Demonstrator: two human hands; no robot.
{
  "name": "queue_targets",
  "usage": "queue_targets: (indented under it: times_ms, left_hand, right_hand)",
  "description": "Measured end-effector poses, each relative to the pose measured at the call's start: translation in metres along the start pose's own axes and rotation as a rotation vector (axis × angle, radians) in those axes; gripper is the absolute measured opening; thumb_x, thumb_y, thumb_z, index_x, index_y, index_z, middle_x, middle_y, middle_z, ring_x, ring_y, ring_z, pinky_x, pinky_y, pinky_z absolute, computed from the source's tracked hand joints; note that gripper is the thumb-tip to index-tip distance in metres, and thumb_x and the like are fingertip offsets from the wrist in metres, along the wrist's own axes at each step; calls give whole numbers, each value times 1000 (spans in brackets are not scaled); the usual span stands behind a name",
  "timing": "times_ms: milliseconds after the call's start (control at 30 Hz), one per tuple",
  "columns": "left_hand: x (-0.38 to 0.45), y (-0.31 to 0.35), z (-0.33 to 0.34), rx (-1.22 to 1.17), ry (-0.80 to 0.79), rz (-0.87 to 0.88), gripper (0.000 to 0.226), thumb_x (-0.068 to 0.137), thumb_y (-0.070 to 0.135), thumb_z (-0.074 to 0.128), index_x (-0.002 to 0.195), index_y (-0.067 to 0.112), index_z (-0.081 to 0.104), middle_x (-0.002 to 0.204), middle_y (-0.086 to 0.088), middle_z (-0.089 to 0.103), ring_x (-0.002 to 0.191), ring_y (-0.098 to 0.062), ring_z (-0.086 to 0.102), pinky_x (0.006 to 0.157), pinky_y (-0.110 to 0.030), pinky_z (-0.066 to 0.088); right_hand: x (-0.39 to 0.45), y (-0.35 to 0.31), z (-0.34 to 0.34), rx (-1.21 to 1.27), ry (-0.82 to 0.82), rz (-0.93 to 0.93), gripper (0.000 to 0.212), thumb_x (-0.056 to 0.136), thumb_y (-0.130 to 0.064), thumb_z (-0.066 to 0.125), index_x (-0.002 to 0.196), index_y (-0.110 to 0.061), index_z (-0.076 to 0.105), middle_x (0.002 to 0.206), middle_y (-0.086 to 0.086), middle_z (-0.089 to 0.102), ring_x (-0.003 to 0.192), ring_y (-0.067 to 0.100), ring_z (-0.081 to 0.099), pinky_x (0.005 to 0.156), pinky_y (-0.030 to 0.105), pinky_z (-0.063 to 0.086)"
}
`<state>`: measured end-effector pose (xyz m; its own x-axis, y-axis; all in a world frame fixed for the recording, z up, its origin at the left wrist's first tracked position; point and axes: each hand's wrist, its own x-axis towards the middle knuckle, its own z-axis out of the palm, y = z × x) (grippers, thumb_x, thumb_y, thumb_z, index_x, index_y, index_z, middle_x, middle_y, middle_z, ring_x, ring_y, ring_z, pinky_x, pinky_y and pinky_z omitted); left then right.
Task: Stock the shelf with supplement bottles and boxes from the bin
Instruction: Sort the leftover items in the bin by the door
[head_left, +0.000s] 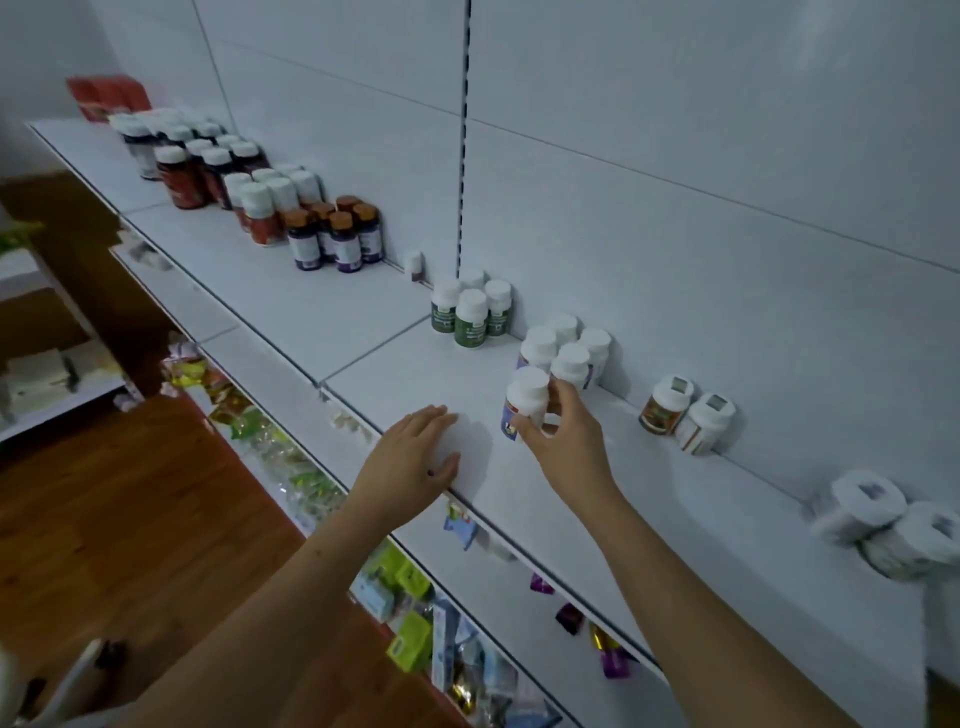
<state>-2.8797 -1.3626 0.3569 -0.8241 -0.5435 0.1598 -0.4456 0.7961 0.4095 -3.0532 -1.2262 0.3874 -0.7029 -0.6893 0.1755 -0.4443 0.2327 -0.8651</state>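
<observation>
Both forearms bare, no sleeves; small dark mark on back of left hand (410, 457).

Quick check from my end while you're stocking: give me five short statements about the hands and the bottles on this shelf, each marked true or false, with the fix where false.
1. The right hand grips a white-capped bottle with a purple label. True.
2. The left hand holds a bottle. False: it rests flat on the white shelf board near its front edge, holding nothing.
3. The gripped bottle stands in front of a cluster of similar white-capped bottles. True.
4. The four green-labelled bottles lie on their sides. False: they stand upright against the back panel.
5. The brown-capped bottles with purple labels are to the right of the gripped bottle. False: they are further left along the shelf.
</observation>
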Motion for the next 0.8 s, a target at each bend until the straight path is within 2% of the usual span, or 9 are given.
queue_targets:
  times_ms: [167, 267, 333, 433, 533, 633, 800]
  left_hand:
    - [45, -34, 3, 30, -14, 9, 75, 84, 56, 29, 137, 10, 53, 146, -8, 49, 135, -27, 45, 112, -37, 33]
    - [62, -44, 9, 56, 18, 17, 68, 86, 54, 31, 135, 14, 54, 143, -3, 51, 132, -24, 47, 109, -36, 35]
    - [65, -47, 14, 65, 47, 29, 60, 88, 53, 36, 134, 19, 54, 141, 2, 50, 130, -20, 46, 107, -35, 34]
    - [66, -52, 18, 66, 88, 50, 55, 89, 52, 39, 132, 21, 55, 138, 3, 51, 126, -19, 48, 104, -35, 35]
    - [66, -53, 19, 73, 96, 68, 56, 89, 52, 38, 132, 21, 55, 138, 2, 52, 126, -20, 48, 103, -35, 34]
    - [66, -54, 19, 79, 87, 81, 57, 90, 53, 35, 134, 21, 54, 139, 2, 50, 128, -20, 46, 105, -34, 32]
    - [66, -54, 18, 84, 66, 78, 56, 91, 53, 35, 134, 21, 53, 140, 2, 50, 129, -20, 45, 106, -34, 32]
  right_hand:
    - [17, 9, 27, -44, 35, 46, 46, 88, -21, 71, 128, -26, 48, 119, 0, 64, 108, 20, 62, 87, 33, 51]
    - [15, 8, 32, -61, 76, 50, 52, 85, -23, 75, 129, -24, 48, 120, -3, 62, 111, 16, 60, 83, 22, 47]
    - [10, 4, 29, -183, 155, -20, 62, 83, -29, 77, 136, -18, 47, 129, -1, 55, 116, 14, 53, 88, 24, 45]
    - [9, -4, 23, -342, 281, -193, 61, 81, -26, 79, 133, -15, 49, 128, 1, 49, 118, 18, 51, 95, 28, 48]
    - [16, -7, 27, -416, 261, -288, 52, 81, -22, 79, 127, -16, 55, 127, 0, 50, 117, 17, 50, 95, 25, 47]
    - [29, -2, 29, -426, 243, -290, 41, 82, -17, 78, 117, -15, 58, 124, -2, 50, 113, 16, 52, 92, 25, 48]
    - [41, -2, 31, -514, 234, -330, 39, 80, -14, 79, 112, -12, 58, 122, 2, 51, 113, 15, 51, 89, 24, 49]
